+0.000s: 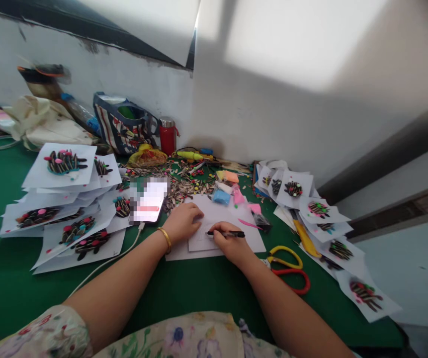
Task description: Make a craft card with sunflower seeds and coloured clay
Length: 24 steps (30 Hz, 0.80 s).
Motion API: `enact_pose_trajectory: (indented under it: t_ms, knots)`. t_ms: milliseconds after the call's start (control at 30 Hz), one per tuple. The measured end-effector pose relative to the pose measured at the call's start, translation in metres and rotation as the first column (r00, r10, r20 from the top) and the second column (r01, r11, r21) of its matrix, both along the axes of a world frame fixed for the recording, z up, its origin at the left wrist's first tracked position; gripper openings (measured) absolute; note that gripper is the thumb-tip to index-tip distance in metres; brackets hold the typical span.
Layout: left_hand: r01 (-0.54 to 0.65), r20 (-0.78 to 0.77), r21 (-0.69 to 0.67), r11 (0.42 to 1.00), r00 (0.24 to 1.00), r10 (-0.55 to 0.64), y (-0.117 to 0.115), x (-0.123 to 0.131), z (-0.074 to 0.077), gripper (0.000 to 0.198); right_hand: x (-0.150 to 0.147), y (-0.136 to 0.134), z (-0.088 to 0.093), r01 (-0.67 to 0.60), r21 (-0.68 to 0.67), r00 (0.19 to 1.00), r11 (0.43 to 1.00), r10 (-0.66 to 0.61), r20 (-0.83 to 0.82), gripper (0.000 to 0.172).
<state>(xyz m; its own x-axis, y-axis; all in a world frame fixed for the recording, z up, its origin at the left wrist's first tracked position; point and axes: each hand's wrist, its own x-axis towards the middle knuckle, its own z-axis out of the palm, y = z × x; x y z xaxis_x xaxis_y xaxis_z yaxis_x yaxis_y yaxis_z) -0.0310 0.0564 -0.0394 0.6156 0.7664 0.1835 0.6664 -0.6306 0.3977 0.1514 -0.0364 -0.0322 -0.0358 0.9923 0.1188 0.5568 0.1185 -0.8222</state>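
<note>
My right hand (229,243) is closed around a black pen (227,233), whose tip rests on a white sheet of paper (214,219) lying on the green table (20,278). My left hand (184,221) presses down on the left part of the same sheet, fingers curled, a gold bangle on the wrist. Nothing shows inside that hand. A phone (149,201) with a lit screen lies just left of it, a white cable running from it toward me.
Paper sheets with seed-covered hedgehog shapes (66,161) are stacked at left and spread at right (323,209). Loose sunflower seeds (186,186), clay pieces, yellow scissors (284,256), red scissors (298,281), a red flask (167,135) and a striped bag (124,124) lie near the wall.
</note>
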Motion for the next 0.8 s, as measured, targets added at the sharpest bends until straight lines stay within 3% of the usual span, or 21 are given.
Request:
enact_pose_trajectory:
  t_ms: [800]
  knots:
    - [-0.006, 0.007, -0.003, 1.000, 1.000, 0.006, -0.0010, 0.0007, 0.0017, 0.022, 0.0051, 0.0029, -0.0058, 0.073, 0.004, 0.997, 0.997, -0.073, 0.004, 0.019]
